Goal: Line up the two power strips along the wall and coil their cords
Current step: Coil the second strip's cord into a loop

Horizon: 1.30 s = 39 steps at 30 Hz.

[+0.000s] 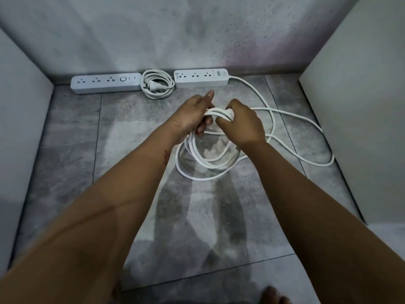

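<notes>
Two white power strips lie end to end against the grey back wall. The left strip (pixel 106 83) has its cord wound into a coil (pixel 157 87) with the plug in the middle. From the right strip (pixel 202 78) a long white cord (pixel 306 160) snakes loosely over the floor on the right. Several loops of that cord (pixel 208 161) hang in front of me. My left hand (pixel 192 116) holds the top of the loops, thumb pointing up. My right hand (pixel 241 123) grips the same bundle beside it.
White panels stand on the left (pixel 19 106) and on the right (pixel 359 106), boxing in the grey tiled floor (pixel 72 150). A foot (pixel 274 295) shows at the bottom edge.
</notes>
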Tool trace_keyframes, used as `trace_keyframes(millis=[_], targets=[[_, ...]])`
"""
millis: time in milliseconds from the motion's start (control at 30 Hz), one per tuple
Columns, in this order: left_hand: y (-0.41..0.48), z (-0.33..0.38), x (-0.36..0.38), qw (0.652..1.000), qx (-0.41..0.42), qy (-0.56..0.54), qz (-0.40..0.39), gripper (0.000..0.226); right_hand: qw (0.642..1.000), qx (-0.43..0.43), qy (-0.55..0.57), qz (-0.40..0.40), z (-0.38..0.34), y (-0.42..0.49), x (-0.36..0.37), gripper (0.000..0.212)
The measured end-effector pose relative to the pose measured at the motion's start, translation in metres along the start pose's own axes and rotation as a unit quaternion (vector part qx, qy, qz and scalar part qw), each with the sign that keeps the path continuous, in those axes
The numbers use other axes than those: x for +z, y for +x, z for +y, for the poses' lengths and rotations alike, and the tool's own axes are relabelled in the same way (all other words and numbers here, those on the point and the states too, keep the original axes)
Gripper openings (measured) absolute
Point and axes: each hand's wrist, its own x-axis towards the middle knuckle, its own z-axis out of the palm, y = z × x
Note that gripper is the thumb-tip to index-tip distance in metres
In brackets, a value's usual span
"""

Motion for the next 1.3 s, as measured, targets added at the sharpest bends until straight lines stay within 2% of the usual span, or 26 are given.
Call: trace_keyframes(millis=[67, 133, 300, 367, 533, 633, 733, 867, 1033, 1167, 1233, 1300], targets=[[0.001, 0.004, -0.001, 1.000, 0.006, -0.013, 0.005, 0.049, 0.993, 0.070, 0.096, 0.012, 0.001, -0.002, 0.000, 0.021], [0.002, 0.006, -0.002, 1.000, 0.014, -0.005, 0.009, 0.051, 0.968, 0.152, 0.197, 0.023, 0.002, -0.002, 0.001, 0.020], [0.000, -0.002, 0.000, 0.999, -0.013, -0.047, 0.018, 0.054, 0.849, 0.300, 0.431, 0.065, -0.001, 0.007, -0.006, 0.016], [0.000, -0.004, 0.002, 0.996, -0.025, -0.087, 0.020, 0.052, 0.817, 0.323, 0.473, 0.071, -0.002, 0.010, -0.006, 0.016], [-0.001, 0.007, 0.012, 0.987, -0.059, -0.150, -0.009, 0.043, 0.785, 0.356, 0.503, 0.070, 0.001, 0.008, 0.000, 0.022], [-0.002, 0.012, 0.016, 0.977, -0.075, -0.196, -0.031, 0.033, 0.802, 0.355, 0.477, 0.063, 0.007, 0.009, -0.002, 0.022], [0.002, 0.010, 0.013, 0.970, -0.086, -0.227, -0.022, 0.033, 0.860, 0.326, 0.388, 0.059, 0.013, 0.009, -0.004, 0.025], [0.007, 0.009, 0.000, 0.976, -0.098, -0.195, -0.015, 0.036, 0.930, 0.264, 0.254, 0.034, 0.018, 0.006, -0.005, 0.027], [0.006, 0.012, -0.009, 0.983, -0.122, -0.132, -0.035, 0.035, 0.969, 0.140, 0.202, 0.023, 0.005, 0.002, -0.013, 0.024], [0.005, 0.012, -0.013, 0.979, -0.139, -0.137, -0.047, 0.034, 0.972, 0.107, 0.209, -0.001, 0.002, 0.006, -0.013, 0.017], [0.006, 0.011, -0.011, 0.976, -0.133, -0.167, -0.042, 0.034, 0.953, 0.155, 0.258, 0.017, 0.000, 0.009, -0.011, 0.011], [0.005, 0.009, -0.008, 0.974, -0.123, -0.183, -0.045, 0.033, 0.915, 0.219, 0.336, 0.048, -0.001, 0.011, -0.007, 0.018]])
